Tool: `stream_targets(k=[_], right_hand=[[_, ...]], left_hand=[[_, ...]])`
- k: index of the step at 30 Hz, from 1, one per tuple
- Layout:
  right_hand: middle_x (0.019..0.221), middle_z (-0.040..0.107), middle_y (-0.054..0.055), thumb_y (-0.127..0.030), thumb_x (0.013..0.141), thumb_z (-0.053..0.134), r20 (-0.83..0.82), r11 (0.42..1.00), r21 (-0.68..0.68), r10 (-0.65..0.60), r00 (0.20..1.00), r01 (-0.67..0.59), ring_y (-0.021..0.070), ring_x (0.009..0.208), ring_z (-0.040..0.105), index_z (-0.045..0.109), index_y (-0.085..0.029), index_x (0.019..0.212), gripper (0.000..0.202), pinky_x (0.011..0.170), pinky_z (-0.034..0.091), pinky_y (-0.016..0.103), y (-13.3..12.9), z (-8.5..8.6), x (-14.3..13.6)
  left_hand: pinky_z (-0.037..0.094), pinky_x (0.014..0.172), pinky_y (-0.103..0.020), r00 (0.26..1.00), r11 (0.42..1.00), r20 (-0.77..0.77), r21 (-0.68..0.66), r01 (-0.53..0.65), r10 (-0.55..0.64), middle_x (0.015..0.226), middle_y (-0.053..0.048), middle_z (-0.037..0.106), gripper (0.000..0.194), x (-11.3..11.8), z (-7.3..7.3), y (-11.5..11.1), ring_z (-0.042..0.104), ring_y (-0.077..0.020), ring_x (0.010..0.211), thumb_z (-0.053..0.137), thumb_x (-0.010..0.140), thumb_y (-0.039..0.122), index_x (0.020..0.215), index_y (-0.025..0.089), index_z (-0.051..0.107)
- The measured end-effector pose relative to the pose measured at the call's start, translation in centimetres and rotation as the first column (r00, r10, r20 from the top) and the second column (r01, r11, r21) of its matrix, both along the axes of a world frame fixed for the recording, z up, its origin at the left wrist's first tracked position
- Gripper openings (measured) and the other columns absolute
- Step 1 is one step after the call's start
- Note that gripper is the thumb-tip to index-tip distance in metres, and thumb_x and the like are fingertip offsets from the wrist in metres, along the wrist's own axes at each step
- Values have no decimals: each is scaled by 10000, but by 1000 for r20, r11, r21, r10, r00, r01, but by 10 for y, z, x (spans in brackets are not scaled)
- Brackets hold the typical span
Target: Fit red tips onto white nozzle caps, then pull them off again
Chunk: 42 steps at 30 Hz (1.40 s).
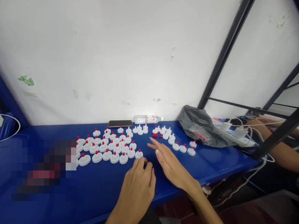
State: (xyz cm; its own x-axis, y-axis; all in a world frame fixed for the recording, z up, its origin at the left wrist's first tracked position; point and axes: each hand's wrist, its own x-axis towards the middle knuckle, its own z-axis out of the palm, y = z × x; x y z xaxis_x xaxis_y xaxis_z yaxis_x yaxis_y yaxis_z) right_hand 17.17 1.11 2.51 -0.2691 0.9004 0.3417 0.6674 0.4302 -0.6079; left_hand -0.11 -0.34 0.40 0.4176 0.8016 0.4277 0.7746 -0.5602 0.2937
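Observation:
My left hand (137,183) is low over the blue table, its fingers curled together, and what they hold, if anything, is hidden. Just beyond its knuckles stands a white nozzle cap with a red tip (139,154). Beside it my right hand (170,165) reaches out with fingers extended and apart, holding nothing I can see. Past its fingertips lies a small pile of loose red tips (155,135). Several red-tipped white caps (106,155) stand in a group to the left. White caps with bare nozzles (140,131) stand at the back, and others (165,135) curve off to the right.
A phone (120,123) and a clear plastic bottle (148,119) lie along the wall. On the right are a dark plastic bag (198,124), a power strip (233,133) with chargers, and a black metal frame (224,56). Another person's arm (275,146) shows beyond it.

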Motion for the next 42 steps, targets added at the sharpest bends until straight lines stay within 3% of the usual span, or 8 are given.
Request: stream_targets(k=[2, 4, 8, 14, 23, 33, 37, 42], right_hand=[[1536, 535, 63, -428, 1090, 342, 98, 969, 181, -187, 977, 167, 263, 1503, 360, 506, -299, 1495, 455, 1244, 230, 566, 7, -2, 12], [1530, 532, 106, -411, 1080, 357, 194, 892, 343, -375, 907, 295, 324, 1518, 317, 667, -242, 1328, 431, 1229, 220, 613, 16, -7, 27], [1523, 533, 147, -410, 1080, 339, 308, 814, 445, -530, 790, 373, 370, 1518, 305, 704, -201, 1287, 469, 1202, 252, 643, 27, -17, 57], [1366, 686, 68, -363, 1089, 332, 395, 854, 425, -474, 787, 301, 355, 1482, 378, 701, -228, 1295, 443, 1206, 167, 691, 28, -19, 72], [1170, 768, 40, -361, 1085, 385, 355, 925, 333, -300, 886, 180, 285, 1340, 547, 756, -278, 1122, 382, 1213, 165, 643, 19, -3, 55], [1169, 756, 37, -177, 1009, 469, 351, 936, 316, -269, 897, 157, 240, 1088, 698, 701, -291, 1194, 318, 1217, 162, 668, 28, -15, 65], [1100, 770, 24, -185, 1000, 496, 247, 928, 346, -229, 941, 135, 225, 1024, 717, 708, -280, 1117, 260, 1227, 212, 628, 26, -10, 59], [1065, 777, 27, -273, 980, 598, -20, 935, 298, -193, 981, 190, 241, 1003, 718, 711, -265, 1041, 129, 1176, 358, 559, 16, -5, 31]], left_hand=[[591, 749, -375, 1000, 1000, -1, 8, 1, -1, 1045, -83, 663, 312, 0, 0, 0, 662, -238, 959, 385, 993, 128, 986, 202, 688], [594, 739, -373, 1000, 1000, -7, 7, 9, -9, 1050, -84, 660, 315, 0, 0, 0, 663, -237, 955, 378, 995, 130, 999, 202, 685], [601, 722, -361, 1000, 1000, -16, -4, 13, -13, 1062, -85, 659, 318, 0, 1, -1, 667, -234, 959, 373, 994, 124, 1028, 196, 681], [605, 723, -352, 999, 1000, -30, 22, 13, -13, 1072, -86, 665, 325, 0, 1, 0, 669, -230, 961, 374, 995, 125, 1045, 196, 688], [608, 736, -363, 999, 999, -32, 33, 12, -11, 1067, -91, 666, 328, 0, -1, 1, 665, -239, 977, 373, 995, 130, 1034, 193, 692], [603, 722, -361, 999, 1000, -31, 2, 21, -21, 1075, -90, 657, 323, 0, 1, 1, 661, -236, 967, 370, 1000, 128, 1045, 187, 685], [602, 749, -362, 999, 1000, -32, 7, 20, -20, 1116, -96, 664, 336, 0, 0, 0, 662, -240, 1005, 363, 1009, 137, 1116, 187, 678], [607, 760, -387, 1000, 1000, -17, 24, -4, 5, 1129, -101, 682, 396, 0, -2, 0, 673, -260, 1030, 379, 1015, 185, 1372, 192, 552]])
